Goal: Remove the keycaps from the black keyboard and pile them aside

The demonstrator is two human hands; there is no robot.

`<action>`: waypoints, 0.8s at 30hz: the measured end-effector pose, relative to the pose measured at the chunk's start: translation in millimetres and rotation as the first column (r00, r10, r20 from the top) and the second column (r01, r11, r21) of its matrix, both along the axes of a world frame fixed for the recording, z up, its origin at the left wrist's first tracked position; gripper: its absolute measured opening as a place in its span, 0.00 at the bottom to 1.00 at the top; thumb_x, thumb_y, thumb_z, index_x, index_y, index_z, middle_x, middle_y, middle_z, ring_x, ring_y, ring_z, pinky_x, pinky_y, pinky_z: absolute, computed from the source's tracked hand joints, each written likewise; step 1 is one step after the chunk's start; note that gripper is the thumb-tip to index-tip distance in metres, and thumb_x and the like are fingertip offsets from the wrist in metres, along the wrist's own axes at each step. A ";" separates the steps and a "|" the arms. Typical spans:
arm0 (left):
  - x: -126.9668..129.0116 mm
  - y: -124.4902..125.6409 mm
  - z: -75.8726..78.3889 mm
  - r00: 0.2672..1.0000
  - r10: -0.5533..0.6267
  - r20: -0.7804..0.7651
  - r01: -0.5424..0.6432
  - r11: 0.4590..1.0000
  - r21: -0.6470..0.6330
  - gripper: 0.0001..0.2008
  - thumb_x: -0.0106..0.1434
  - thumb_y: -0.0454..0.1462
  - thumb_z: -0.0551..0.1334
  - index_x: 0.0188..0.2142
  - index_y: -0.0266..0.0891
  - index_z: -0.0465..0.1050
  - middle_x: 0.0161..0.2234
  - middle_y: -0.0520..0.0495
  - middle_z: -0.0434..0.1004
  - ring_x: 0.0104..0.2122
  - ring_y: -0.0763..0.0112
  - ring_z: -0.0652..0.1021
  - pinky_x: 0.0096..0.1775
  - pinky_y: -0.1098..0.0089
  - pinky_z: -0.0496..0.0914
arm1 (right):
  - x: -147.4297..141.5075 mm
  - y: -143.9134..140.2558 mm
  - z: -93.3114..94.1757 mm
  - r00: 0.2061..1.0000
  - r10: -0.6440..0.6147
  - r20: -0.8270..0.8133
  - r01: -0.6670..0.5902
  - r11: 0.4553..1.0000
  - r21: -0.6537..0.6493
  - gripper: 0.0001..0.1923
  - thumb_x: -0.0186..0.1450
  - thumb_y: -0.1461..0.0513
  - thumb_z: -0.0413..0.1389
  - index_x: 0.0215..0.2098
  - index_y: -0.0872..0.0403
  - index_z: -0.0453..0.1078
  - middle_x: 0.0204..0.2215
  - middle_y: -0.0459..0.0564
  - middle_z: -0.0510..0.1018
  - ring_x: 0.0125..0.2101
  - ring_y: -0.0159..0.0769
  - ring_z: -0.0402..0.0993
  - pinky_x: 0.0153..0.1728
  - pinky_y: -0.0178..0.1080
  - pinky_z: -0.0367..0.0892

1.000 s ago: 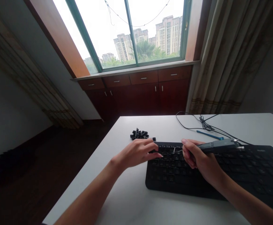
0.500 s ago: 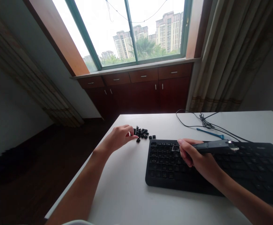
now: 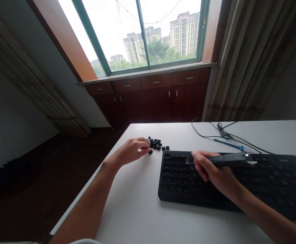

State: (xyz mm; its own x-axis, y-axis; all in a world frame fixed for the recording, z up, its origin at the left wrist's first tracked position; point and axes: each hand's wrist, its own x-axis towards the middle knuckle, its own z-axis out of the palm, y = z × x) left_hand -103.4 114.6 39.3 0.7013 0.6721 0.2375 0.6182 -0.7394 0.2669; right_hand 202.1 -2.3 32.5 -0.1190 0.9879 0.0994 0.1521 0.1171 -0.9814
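Observation:
A pile of loose black keycaps (image 3: 156, 143) lies on the white table, left of a black keyboard (image 3: 198, 201). At the pile's left edge is my left hand (image 3: 134, 149), thumb and fingertips pressed together. Whether a keycap sits between them is hidden. Over the keyboard's upper left part, my right hand (image 3: 209, 167) is closed round a dark keycap puller (image 3: 231, 159). Its wire loop (image 3: 190, 161) points left above the keys. At the left side of the keyboard, several key positions show bare sockets without caps.
A blue slender tool (image 3: 228, 144) lies behind the keyboard beside a tangled black cable (image 3: 222, 130). The white table's (image 3: 127, 213) left edge runs under my left forearm. Beyond the table stands a dark red cabinet (image 3: 148, 105) below a window.
My left hand has shifted slightly right at the pile, and its fingertips have come together. My right hand stays in nearly the same place with the keycap puller.

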 end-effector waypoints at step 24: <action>61.3 -38.7 -2.3 0.972 -0.232 0.039 0.218 0.950 0.223 0.08 0.72 0.40 0.59 0.40 0.40 0.74 0.38 0.48 0.79 0.37 0.67 0.77 0.38 0.66 0.72 | 4.3 3.2 1.9 0.998 0.059 -0.008 -0.059 0.998 -0.029 0.26 0.72 0.50 0.51 0.19 0.54 0.64 0.13 0.42 0.65 0.16 0.28 0.59 0.21 0.33 0.57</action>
